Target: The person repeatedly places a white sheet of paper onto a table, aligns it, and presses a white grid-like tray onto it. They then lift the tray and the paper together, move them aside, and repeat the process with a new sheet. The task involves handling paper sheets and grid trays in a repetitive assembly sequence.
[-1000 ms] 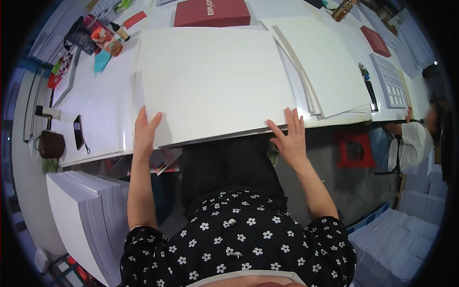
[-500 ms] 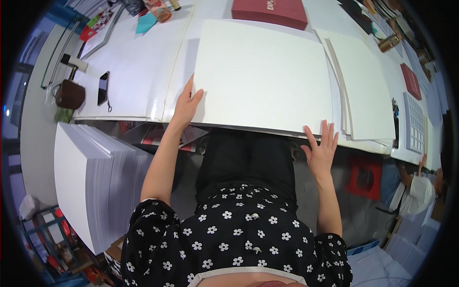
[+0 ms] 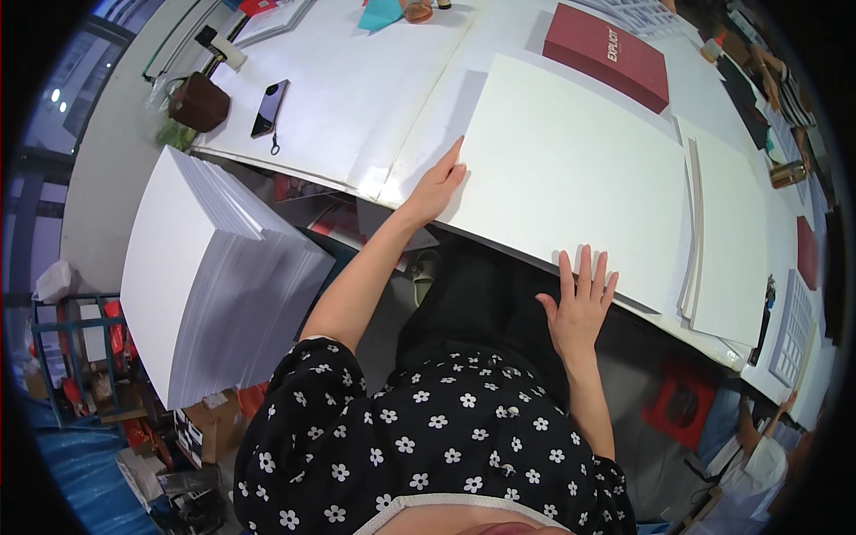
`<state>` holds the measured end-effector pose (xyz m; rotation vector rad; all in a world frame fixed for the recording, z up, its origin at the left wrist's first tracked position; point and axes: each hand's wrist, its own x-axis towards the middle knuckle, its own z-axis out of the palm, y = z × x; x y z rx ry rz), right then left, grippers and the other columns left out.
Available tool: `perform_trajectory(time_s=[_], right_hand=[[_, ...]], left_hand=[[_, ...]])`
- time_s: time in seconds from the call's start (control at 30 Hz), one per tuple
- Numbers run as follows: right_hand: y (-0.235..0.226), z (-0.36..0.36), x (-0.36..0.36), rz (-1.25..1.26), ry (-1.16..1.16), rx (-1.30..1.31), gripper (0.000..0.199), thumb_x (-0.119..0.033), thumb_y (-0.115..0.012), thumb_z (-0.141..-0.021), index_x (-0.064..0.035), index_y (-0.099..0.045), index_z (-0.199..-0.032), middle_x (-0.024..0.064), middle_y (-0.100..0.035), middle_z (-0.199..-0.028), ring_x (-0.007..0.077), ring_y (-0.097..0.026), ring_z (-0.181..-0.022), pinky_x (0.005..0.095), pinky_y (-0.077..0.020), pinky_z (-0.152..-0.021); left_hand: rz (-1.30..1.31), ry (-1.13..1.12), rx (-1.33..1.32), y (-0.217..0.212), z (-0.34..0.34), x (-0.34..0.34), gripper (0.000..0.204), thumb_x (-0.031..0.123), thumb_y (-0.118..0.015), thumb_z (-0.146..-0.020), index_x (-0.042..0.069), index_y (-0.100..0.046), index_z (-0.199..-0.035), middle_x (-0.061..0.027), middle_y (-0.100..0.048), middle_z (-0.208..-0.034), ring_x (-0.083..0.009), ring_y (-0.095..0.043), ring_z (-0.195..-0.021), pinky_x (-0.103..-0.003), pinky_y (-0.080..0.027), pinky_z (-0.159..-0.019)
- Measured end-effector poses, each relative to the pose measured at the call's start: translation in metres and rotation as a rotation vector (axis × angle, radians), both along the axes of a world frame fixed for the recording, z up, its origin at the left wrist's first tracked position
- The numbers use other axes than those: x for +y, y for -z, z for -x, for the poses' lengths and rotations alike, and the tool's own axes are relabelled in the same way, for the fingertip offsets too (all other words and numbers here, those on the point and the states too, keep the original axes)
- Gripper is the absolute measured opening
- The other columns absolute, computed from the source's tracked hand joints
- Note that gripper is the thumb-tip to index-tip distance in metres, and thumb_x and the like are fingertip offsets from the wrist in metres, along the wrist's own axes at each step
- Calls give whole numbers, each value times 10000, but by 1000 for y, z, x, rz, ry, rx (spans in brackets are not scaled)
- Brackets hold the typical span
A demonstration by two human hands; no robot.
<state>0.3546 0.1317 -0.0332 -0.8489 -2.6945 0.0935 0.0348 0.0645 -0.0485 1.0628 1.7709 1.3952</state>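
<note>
1. While the left hand [image 3: 437, 192] rests at the left edge of a large white board [image 3: 571, 187], its thumb lies over the top face; the fingertips are partly hidden, so I cannot tell whether it pinches the edge.
2. The right hand [image 3: 581, 314] is unclenched – fingers spread and laid on the board's near edge, thumb pointing out to the side, grasping nothing.
3. The board lies flat on the white table [image 3: 339, 147], in front of the person, along the table's near edge.
4. Just beyond its far edge sits a dark red box [image 3: 606, 58].
5. To the right, near the board, lie more white boards [image 3: 736, 241], overlapping unevenly.
6. On the table's left part are a phone [image 3: 269, 109] with a strap and – by the corner – a brown container [image 3: 201, 102].
7. Below that corner stands a thick stack of white sheets [image 3: 218, 285].
8. A red stool [image 3: 679, 406] shows under the table, at right.
</note>
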Motion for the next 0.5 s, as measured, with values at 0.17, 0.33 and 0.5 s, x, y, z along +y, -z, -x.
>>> perform_trajectory(time_s=[0.17, 0.33, 0.5], right_hand=[[-1, 2, -1, -8, 0, -11, 772, -379, -762, -772, -215, -470, -1467, 161, -320, -1576, 435, -257, -1453, 627, -195, -1154], [3, 2, 0, -18, -3, -1, 785, -360, -781, -752, -224, -477, -1462, 164, -323, -1573, 433, -259, -1453, 625, -203, -1152], [4, 1, 0, 4, 11, 5, 824, -356, -807, -716, -229, -477, -1461, 164, -326, -1571, 428, -259, -1456, 627, -203, -1152]], left_hand=[[31, -9, 62, 4, 2, -3, 558, 180, -405, -1053, 30, -220, -1558, -172, -370, -1554, -272, -347, -1437, -334, -263, -1161], [54, -17, 98, -3, -1, -3, 559, 180, -408, -1043, 9, -233, -1546, -198, -381, -1539, -299, -362, -1426, -352, -272, -1157], [76, -30, 329, 21, 8, 2, 565, 181, -426, -1028, -34, -257, -1523, -230, -361, -1537, -325, -327, -1441, -374, -230, -1190]])
